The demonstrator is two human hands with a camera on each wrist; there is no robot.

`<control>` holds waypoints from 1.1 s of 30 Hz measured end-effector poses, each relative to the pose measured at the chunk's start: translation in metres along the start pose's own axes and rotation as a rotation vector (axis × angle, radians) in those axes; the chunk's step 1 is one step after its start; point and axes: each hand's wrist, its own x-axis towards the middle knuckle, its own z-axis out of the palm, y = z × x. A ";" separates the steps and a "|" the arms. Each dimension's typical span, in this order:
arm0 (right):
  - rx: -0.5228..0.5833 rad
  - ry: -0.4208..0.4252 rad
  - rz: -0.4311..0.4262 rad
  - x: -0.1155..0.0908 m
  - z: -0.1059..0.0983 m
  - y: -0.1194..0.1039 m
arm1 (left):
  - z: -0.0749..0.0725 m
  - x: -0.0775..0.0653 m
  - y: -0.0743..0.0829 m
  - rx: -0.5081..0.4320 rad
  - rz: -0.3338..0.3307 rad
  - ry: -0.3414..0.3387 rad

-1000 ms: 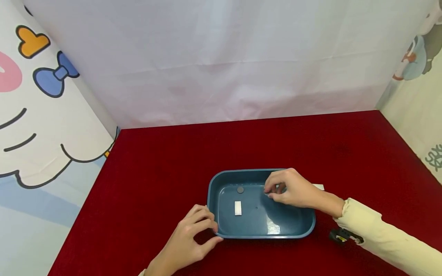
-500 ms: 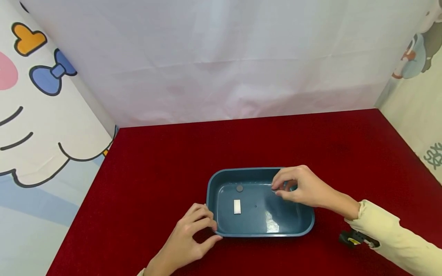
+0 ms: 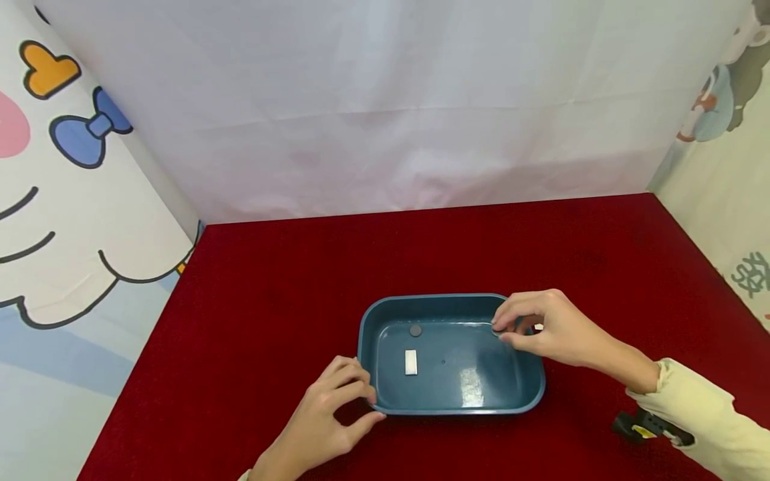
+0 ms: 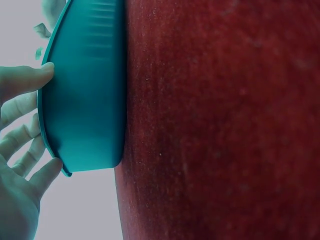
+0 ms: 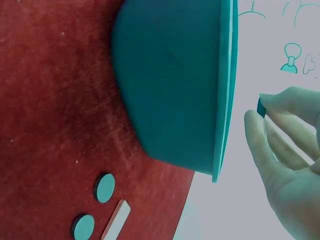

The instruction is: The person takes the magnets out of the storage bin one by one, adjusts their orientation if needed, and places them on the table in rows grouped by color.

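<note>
A blue plastic tub (image 3: 448, 411) stands on the red cloth, with a small grey disc (image 3: 416, 331) and a white rectangular block (image 3: 411, 362) lying on its floor. My left hand (image 3: 327, 407) holds the tub's rim at the near left corner; in the left wrist view a fingertip (image 4: 48, 68) lies against the outer wall. Over the tub's right side, my right hand (image 3: 556, 331) pinches another small disc (image 5: 261, 107) between thumb and finger, above rim height in the right wrist view.
Outside the tub on the red cloth lie two round discs, one disc (image 5: 104, 188) near a white-topped strip (image 5: 116, 220) and another disc (image 5: 83, 227) beside it. White cloth walls (image 3: 385, 113) with cartoon prints surround the table. A black watch-like device (image 3: 652, 426) hangs at the right sleeve.
My right hand has moved rightward from over the tub's middle to its right edge, keeping the disc pinched. The left hand has stayed at the tub's corner.
</note>
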 end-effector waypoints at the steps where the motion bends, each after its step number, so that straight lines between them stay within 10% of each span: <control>1: -0.004 0.003 0.001 -0.002 -0.001 0.000 | 0.000 0.000 0.000 -0.002 0.001 0.000; 33: -0.119 0.112 0.058 -0.051 -0.028 0.003 | 0.000 0.000 0.001 0.003 0.018 0.019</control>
